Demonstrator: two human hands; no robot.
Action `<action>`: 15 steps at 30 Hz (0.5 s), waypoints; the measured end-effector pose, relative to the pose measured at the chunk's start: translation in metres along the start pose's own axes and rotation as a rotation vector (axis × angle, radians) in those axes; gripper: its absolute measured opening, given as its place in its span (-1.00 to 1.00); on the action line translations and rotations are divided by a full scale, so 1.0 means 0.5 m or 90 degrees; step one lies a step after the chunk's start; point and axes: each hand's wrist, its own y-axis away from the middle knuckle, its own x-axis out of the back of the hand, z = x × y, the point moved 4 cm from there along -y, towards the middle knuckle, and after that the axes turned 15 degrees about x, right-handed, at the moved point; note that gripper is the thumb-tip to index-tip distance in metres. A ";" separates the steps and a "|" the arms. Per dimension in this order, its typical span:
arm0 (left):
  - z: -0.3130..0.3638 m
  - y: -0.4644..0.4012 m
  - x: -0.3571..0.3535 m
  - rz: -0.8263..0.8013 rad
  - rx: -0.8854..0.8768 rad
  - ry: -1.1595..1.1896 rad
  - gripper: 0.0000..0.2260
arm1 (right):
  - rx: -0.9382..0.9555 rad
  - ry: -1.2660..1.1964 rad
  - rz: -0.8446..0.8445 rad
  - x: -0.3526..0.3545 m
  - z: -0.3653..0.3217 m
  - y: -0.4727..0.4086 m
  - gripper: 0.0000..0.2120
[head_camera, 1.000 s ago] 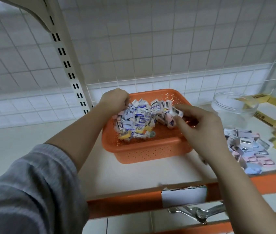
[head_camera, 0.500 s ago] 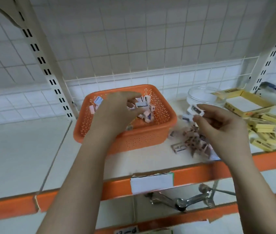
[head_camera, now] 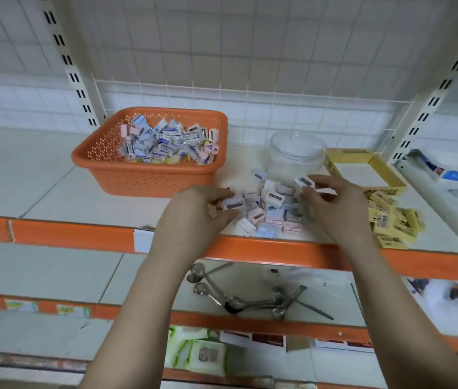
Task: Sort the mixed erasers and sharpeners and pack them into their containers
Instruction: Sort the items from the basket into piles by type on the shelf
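Seen from above, a person's two bare hands reach over a white shelf (head_camera: 54, 192) with an orange front edge. An orange perforated basket (head_camera: 149, 178) stands at the back left of the shelf, holding a heap of mixed small wrapped erasers and sharpeners (head_camera: 166, 144) in white, blue, pink and yellow. Just to the right of the basket, near the front edge, lies a loose pile of pale sharpeners (head_camera: 270, 214) in white, pink and light blue. The left hand (head_camera: 194, 211) is at the pile's left edge, its grip closed in a pinch on one white sharpener (head_camera: 232, 203) between thumb and fingers. The right hand (head_camera: 334, 206) is over the pile's right side, its grip pinching another white sharpener (head_camera: 304, 182) at the fingertips, held just in front of a clear round jar (head_camera: 295, 155) that stands upright behind the pile. To the right of the jar sits an open yellow box (head_camera: 334, 167), and in front of it a heap of yellow-wrapped erasers (head_camera: 390, 220) lies on the shelf. On the shelf below, metal spoons (head_camera: 236, 299) lie scattered.
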 end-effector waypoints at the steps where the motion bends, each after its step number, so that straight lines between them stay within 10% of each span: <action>1: -0.003 0.003 -0.005 0.001 0.008 0.000 -0.71 | 0.001 0.013 -0.027 -0.010 0.005 -0.006 -0.75; 15: -0.042 0.006 -0.041 -0.005 0.047 -0.031 -0.73 | -0.023 0.074 -0.092 -0.028 0.019 0.053 -0.73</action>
